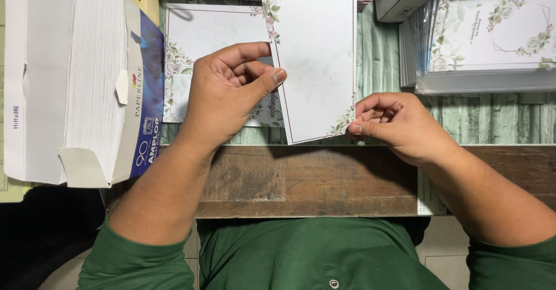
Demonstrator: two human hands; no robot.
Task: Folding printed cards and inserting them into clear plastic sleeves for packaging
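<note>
Card (315, 64), smooth, white and floral-edged, is pinched at its left edge by the left hand (229, 96) and at its lower right corner by the right hand (394, 125), above the worn wooden worktop (301, 180) edge.

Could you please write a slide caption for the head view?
Both hands, left hand and right hand, hold a floral-bordered card over a wooden table.
</note>
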